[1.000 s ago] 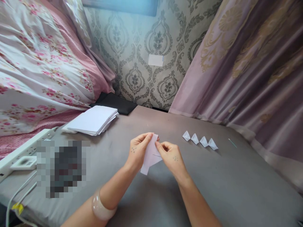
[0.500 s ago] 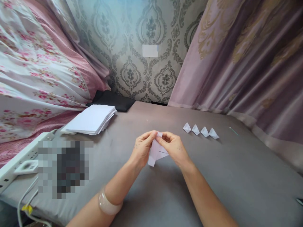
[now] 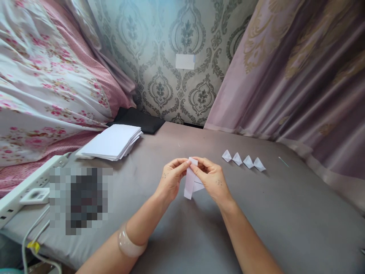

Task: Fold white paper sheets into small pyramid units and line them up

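At the left, a hard white power strip (image 3: 32, 182) runs along the smooth grey worktop (image 3: 285, 220). Next lies a stack of plain white sheets (image 3: 112, 141), edges uneven, near a flat black pouch (image 3: 145, 121). The left hand (image 3: 170, 179) pinches the folded paper (image 3: 189, 184) by its upper part, thumb on top; a glossy pale bangle (image 3: 128, 243) circles that forearm, which slants inward. The paper sits between both hands, a narrow tilted band with a pointed, dark-lined flap. The right hand (image 3: 211, 176) grasps its right side, fingers curled, thumb pressing near the top. Farther right, four pointed white paper shapes (image 3: 248, 162) form a row; beyond lies a thin pale stick (image 3: 283, 162).
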`<state>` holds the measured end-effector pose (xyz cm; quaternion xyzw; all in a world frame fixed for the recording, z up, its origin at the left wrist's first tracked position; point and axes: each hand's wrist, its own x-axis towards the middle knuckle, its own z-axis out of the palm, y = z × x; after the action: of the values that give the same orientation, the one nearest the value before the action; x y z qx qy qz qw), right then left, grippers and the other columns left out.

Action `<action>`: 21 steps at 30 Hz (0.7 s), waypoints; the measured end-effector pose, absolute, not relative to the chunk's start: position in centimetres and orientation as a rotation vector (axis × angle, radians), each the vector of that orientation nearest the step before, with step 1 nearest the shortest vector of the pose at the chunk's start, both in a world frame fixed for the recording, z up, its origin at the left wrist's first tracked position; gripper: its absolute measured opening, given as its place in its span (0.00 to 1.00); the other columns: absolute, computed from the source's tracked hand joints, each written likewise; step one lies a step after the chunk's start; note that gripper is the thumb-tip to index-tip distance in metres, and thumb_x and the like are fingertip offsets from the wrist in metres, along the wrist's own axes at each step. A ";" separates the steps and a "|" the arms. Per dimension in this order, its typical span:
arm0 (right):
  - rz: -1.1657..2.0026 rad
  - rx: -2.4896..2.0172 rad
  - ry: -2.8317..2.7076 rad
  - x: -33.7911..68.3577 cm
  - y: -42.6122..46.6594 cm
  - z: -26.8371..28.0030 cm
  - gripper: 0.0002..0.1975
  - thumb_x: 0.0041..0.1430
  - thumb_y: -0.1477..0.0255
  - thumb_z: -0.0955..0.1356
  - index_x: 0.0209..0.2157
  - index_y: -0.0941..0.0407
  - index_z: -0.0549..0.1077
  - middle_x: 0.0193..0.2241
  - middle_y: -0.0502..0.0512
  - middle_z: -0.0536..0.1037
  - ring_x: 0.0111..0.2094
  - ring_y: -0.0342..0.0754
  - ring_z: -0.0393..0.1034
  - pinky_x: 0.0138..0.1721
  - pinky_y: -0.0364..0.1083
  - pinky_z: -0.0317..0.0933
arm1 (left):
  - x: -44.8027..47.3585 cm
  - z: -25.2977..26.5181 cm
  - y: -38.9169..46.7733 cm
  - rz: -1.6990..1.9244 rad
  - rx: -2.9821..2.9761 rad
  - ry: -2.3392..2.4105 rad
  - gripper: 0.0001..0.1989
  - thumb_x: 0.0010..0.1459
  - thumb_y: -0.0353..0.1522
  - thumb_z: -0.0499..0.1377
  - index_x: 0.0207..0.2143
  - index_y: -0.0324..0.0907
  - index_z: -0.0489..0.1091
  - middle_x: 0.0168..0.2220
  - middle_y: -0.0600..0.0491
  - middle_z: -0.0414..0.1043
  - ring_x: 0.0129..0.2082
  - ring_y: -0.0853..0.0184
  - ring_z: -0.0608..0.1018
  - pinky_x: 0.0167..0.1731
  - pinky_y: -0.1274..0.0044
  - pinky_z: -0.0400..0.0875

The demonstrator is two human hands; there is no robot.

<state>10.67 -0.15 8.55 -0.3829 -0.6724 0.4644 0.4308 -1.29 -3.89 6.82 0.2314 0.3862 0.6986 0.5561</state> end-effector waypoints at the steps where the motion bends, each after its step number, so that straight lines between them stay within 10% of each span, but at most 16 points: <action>1: 1.135 -0.951 -1.695 10.7 -0.2 8.5 0.13 0.52 0.66 0.69 0.39 0.55 0.77 0.25 0.49 0.70 0.27 0.42 0.64 0.31 0.42 0.63 | -1.3 6.8 -3.9 1.648 0.541 0.908 0.11 0.42 0.34 0.69 0.26 0.38 0.74 0.26 0.53 0.74 0.26 0.73 0.72 0.30 0.80 0.65; 21: 0.132 -0.902 -2.295 11.0 -1.4 8.4 0.26 0.56 0.79 0.58 0.56 0.55 0.66 0.36 0.58 0.72 0.39 0.51 0.63 0.42 0.50 0.64 | -1.5 6.5 -3.6 1.673 0.533 0.849 0.10 0.44 0.32 0.68 0.31 0.36 0.77 0.29 0.51 0.76 0.29 0.73 0.74 0.34 0.81 0.67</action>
<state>10.98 -1.36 8.44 -0.3449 -0.8773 0.0505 0.3300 -1.53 -3.59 6.54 0.2261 0.3605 0.7102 0.5609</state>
